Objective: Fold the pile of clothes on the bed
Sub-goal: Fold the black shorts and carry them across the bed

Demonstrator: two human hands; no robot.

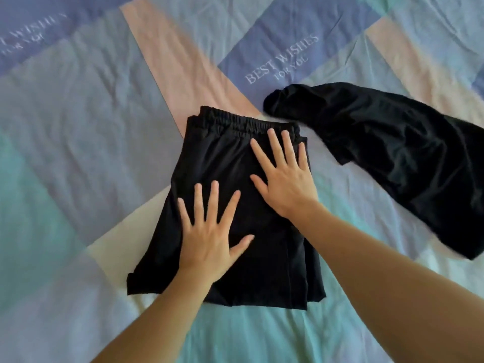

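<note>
**Pressing the folded black shorts flat on the bed**

Smoothing was pretty much the whole story at this point. Closest to the camera, two bare forearms came up from the bottom edge and reached onto the folded garment (pixel 225 205), a black pair of shorts or a skirt by the look of it, hard to say which. It sat roughly in the middle of the bed, folded into a tallish rectangle with the elastic waistband (pixel 246 123) at the far end and the hem toward the person.

The left hand (pixel 209 231) lay palm down on the nearer half of the fabric, fingers straight and spread wide, thumb stuck out to the right. The right hand (pixel 285 176) was flat too, a bit farther up and to the right, fingers splayed with the tips nearly at the waistband. Neither hand was pinching or gripping anything, just resting flat on the cloth.

A little corner of fabric poked out at the near left of the fold.

Farther back on the right, a second black piece (pixel 392 153) lay loose and rumpled, not folded, its near edge just beside the waistband corner; I couldn't tell if they touched.

Underneath it all was the bedspread (pixel 78 127), a patchwork of blue, teal, pink and cream panels, with "BEST WISHES FOR YOU" (pixel 282 60) printed on a far blue block.
</note>
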